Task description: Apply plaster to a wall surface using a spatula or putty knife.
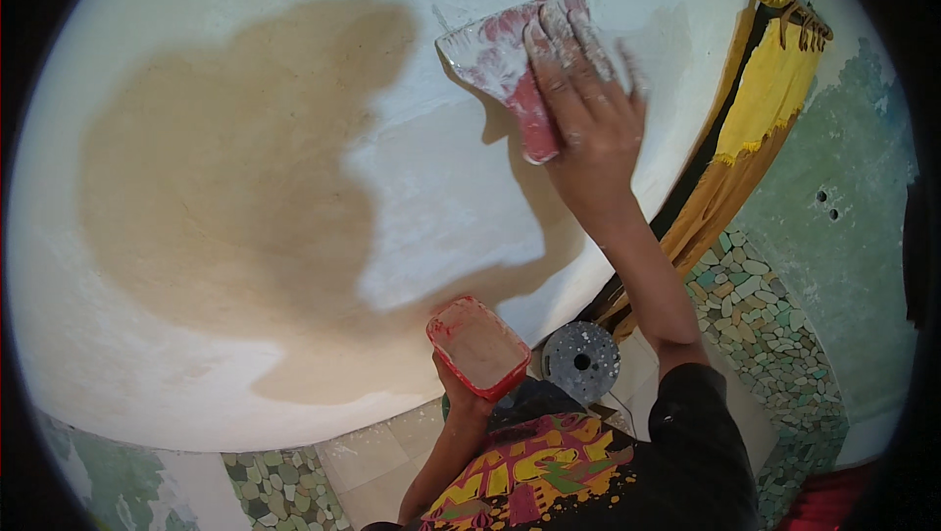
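I press right hand [588, 109], fingers clamped on red-handled putty-caked scraper [505, 65], flat against white plastered wall [196, 384], upper centre; left hand [461, 389] grips red tray [477, 347]; keep blade angle shallow.

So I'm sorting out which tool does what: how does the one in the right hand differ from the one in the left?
The scraper in the right hand is flat and wide-bladed, pressed against the white wall; the tray in the left hand is a shallow rectangular pan held off the wall, low near the body. The scraper is smeared white; the tray shows a beige inside. Both are red plastic and soiled with plaster.
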Motion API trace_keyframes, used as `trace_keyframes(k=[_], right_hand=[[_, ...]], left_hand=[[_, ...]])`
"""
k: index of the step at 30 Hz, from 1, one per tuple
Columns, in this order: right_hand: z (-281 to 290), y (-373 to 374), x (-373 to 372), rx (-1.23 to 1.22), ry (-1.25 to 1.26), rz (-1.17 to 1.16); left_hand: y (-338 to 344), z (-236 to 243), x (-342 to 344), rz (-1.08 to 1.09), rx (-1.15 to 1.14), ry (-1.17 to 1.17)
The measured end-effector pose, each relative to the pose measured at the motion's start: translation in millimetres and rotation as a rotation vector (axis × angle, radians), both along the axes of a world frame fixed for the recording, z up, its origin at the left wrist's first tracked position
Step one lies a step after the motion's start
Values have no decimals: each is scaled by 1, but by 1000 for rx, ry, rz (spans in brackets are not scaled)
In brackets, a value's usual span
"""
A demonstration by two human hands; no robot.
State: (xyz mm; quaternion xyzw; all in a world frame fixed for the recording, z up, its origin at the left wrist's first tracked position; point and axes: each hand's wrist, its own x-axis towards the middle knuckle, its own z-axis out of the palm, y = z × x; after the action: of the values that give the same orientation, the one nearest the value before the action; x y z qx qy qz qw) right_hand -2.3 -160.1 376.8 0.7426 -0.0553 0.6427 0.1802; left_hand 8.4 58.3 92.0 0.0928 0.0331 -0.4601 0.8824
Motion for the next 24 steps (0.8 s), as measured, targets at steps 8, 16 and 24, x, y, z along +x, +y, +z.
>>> trace_keyframes(k=[8, 16, 24], right_hand=[[-82, -31, -27, 137, 151, -116], [7, -33, -30, 144, -9, -114], [-19, -11, -17, 165, 162, -40]], left_hand=[[0, 4, 0, 30, -3, 19], [2, 8, -2, -13, 5, 15], [-2, 15, -7, 0, 0, -4]])
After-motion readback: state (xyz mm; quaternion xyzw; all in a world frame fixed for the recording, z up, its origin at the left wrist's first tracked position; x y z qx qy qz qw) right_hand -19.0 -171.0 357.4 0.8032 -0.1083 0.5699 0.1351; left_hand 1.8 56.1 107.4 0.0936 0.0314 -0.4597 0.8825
